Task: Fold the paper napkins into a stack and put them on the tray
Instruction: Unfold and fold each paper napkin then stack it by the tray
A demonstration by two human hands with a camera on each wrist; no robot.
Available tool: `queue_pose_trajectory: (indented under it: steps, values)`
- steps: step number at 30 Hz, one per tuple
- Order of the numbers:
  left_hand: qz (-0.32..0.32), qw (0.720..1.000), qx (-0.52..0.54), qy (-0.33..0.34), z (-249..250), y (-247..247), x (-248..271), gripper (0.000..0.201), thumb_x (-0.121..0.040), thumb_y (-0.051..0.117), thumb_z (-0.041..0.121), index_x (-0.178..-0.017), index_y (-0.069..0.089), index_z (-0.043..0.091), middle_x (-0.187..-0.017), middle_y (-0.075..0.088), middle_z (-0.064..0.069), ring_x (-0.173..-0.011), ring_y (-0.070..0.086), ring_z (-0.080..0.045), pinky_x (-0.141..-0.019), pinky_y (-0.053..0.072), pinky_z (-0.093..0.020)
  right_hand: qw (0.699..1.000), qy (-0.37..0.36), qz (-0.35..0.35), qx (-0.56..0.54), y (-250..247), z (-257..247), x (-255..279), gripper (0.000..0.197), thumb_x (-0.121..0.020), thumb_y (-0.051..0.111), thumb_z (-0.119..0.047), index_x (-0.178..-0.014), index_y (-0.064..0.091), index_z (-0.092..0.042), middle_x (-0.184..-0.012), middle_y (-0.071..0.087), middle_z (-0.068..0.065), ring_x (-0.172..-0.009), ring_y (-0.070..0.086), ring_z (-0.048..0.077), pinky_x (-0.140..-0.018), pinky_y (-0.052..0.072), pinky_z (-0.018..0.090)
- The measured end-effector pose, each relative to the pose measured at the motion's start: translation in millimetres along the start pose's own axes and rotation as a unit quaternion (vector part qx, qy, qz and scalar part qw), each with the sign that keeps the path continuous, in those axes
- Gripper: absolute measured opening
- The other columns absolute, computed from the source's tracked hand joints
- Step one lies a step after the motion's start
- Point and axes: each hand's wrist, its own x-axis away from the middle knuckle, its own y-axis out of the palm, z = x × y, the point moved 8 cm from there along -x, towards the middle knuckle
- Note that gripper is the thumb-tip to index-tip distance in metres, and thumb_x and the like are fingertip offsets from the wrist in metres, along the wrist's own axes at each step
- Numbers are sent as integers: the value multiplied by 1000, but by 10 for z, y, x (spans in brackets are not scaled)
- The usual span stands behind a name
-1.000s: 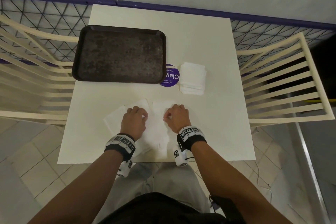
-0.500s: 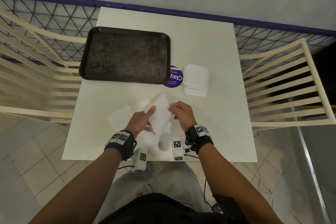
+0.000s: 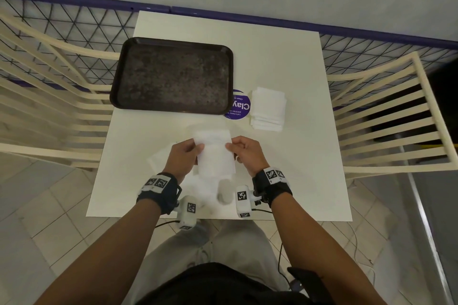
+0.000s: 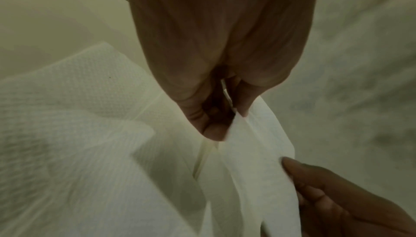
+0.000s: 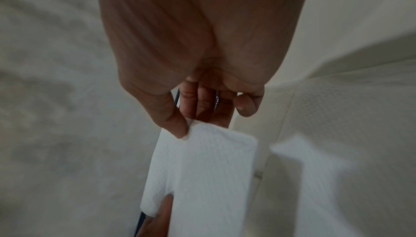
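I hold a white paper napkin (image 3: 215,153) lifted above the table's near edge. My left hand (image 3: 195,150) pinches its left edge and my right hand (image 3: 229,148) pinches its right edge. In the left wrist view my left hand (image 4: 227,121) pinches the napkin (image 4: 254,160) between thumb and fingers. The right wrist view shows my right hand (image 5: 189,127) pinching the napkin (image 5: 207,166) at a corner. More unfolded napkins (image 3: 158,160) lie flat on the table under my hands. A stack of folded napkins (image 3: 269,108) sits right of the dark tray (image 3: 173,77), which holds nothing.
A round purple sticker (image 3: 239,105) lies on the white table (image 3: 285,57) between tray and stack. Cream slatted chairs (image 3: 386,116) stand at both sides. A wire fence (image 3: 74,22) with a purple rail runs behind the table.
Both hands left the table and lifted one napkin. It was tilted in the left hand half a second ago; now both hands pinch its side edges and hold it square.
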Motion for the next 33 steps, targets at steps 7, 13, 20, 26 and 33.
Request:
queue_pose_trajectory:
  steps: [7,13,20,26,33]
  values:
    - [33,999,27,23,73,-60,-8,19,-102,61,15,-114,74,21,-101,78,-13,-95,74,-31,-94,59,-54,999,14,-8,-32,18,23,16,11,-89,75,-13,-96,73,-4,-60,60,7,-54,50,19,-59,41,30]
    - [26,998,58,24,163,-18,57,28,-100,57,7,-108,77,25,-101,79,-8,-92,74,-26,-84,60,-42,999,-6,-18,-49,35,-110,42,26,-91,63,3,-108,69,-15,-60,53,0,-52,49,16,-52,40,25]
    - [28,997,69,15,228,-29,76,21,-94,56,7,-86,75,15,-89,73,-2,-86,64,-24,-76,53,-37,999,14,-27,-33,129,-73,27,19,-83,48,-1,-92,59,-14,-72,48,14,-57,39,21,-50,30,24]
    - [35,997,71,18,225,-113,72,31,-89,48,12,-89,78,8,-92,76,-10,-81,66,-27,-68,54,-36,994,81,-22,-69,133,8,10,21,-74,49,-31,-90,58,-20,-83,58,6,-58,45,17,-52,31,25]
    - [54,998,26,30,190,-148,48,40,-103,60,31,-82,79,3,-86,77,-15,-78,71,-32,-71,63,-44,998,64,-6,-25,92,-3,-27,49,-88,59,-63,-94,65,-15,-86,65,2,-76,55,21,-68,45,36]
